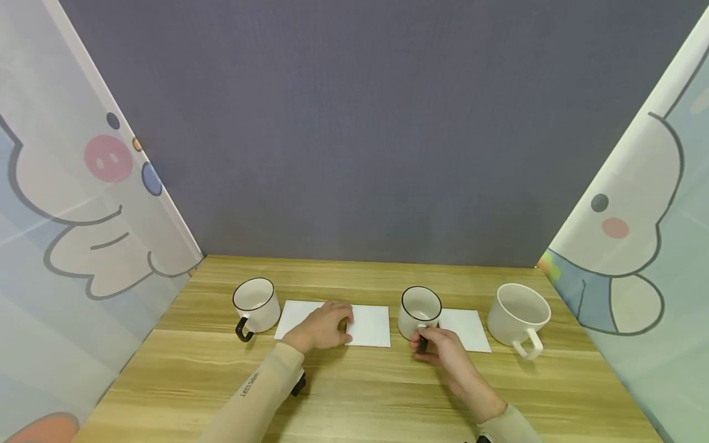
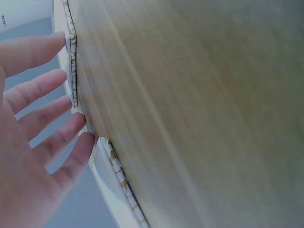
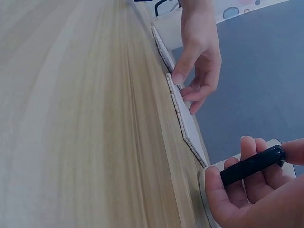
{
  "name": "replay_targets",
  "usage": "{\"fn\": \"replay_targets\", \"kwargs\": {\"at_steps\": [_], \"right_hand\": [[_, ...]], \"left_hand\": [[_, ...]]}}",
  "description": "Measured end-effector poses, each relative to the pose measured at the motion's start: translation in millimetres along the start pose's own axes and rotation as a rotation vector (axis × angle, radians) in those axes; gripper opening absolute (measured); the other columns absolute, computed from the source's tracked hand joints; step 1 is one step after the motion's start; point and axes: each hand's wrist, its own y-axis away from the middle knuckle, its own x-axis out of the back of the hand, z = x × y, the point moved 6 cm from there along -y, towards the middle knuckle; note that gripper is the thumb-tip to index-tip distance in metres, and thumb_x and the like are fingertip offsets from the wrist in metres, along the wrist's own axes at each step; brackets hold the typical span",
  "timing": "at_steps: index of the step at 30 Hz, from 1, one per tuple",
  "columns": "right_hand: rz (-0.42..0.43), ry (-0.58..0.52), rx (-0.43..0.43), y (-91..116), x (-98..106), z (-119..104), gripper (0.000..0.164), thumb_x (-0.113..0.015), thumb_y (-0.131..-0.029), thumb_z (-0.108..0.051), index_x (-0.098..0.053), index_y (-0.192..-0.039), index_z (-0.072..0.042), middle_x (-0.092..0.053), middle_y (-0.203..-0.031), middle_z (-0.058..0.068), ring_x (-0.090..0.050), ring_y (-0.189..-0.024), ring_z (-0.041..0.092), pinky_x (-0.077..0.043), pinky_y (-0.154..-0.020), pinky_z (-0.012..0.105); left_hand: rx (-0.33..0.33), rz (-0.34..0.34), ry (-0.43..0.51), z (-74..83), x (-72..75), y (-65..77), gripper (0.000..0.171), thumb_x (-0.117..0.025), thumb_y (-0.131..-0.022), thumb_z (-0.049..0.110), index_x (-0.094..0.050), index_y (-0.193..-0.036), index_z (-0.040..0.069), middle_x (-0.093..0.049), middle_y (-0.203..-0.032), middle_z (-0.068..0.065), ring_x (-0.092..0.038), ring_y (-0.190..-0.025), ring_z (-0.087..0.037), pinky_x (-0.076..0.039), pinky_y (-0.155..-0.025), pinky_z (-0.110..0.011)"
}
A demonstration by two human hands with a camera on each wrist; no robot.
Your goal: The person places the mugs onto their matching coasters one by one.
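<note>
My right hand (image 1: 443,354) holds the black handle (image 3: 251,166) of a white mug with a black rim (image 1: 412,320). That mug stands upright at the left side of the right white square slab (image 1: 468,330). My left hand (image 1: 324,326) reaches over the left white slab (image 1: 296,312) to the left edge of the middle white slab (image 1: 370,326). In the left wrist view, the left hand's fingers (image 2: 42,88) are spread and slightly bent by the slabs' edges. Whether the fingertips touch the slabs, I cannot tell.
Another black-rimmed white mug (image 1: 263,311) with a black handle stands on the left. A larger all-white mug (image 1: 512,317) is at the right. Everything sits on a wood-grain table (image 1: 354,394), with a grey panel (image 1: 365,135) behind and cartoon-printed curtains (image 1: 626,246) at the sides.
</note>
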Motion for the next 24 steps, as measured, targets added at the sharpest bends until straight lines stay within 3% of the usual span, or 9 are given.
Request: {"fn": "replay_targets", "kwargs": {"at_steps": [9,16,24], "right_hand": [[-0.065,-0.080,-0.035,-0.4,-2.4,1.2,0.024,-0.052,-0.104,-0.018,-0.064,-0.096,0.001,-0.065,-0.091,0.007,-0.064,-0.089,0.023,-0.056,-0.088,0.042],[-0.089,-0.069,-0.013,0.7,-5.7,1.3,0.025,-0.051,-0.106,-0.018,-0.062,-0.098,0.003,-0.061,-0.092,0.008,-0.061,-0.089,0.024,-0.054,-0.088,0.041],[0.027,-0.055,0.029,1.9,-7.1,3.7,0.025,-0.053,-0.105,-0.013,-0.059,-0.098,0.011,-0.059,-0.087,0.010,-0.060,-0.084,0.025,-0.057,-0.081,0.040]], "left_hand": [[0.022,-0.007,0.040,-1.8,-0.1,1.5,0.030,-0.078,-0.090,0.029,-0.065,-0.115,0.018,-0.050,-0.151,-0.007,-0.043,-0.137,-0.035,-0.039,-0.108,-0.059],[0.032,-0.008,0.052,-2.3,0.2,1.9,0.030,-0.078,-0.091,0.029,-0.065,-0.116,0.019,-0.050,-0.152,-0.006,-0.041,-0.140,-0.037,-0.036,-0.111,-0.061],[0.037,-0.011,0.065,-0.9,0.8,2.1,0.031,-0.078,-0.090,0.028,-0.065,-0.117,0.018,-0.050,-0.151,-0.007,-0.040,-0.141,-0.037,-0.034,-0.112,-0.062]]}}
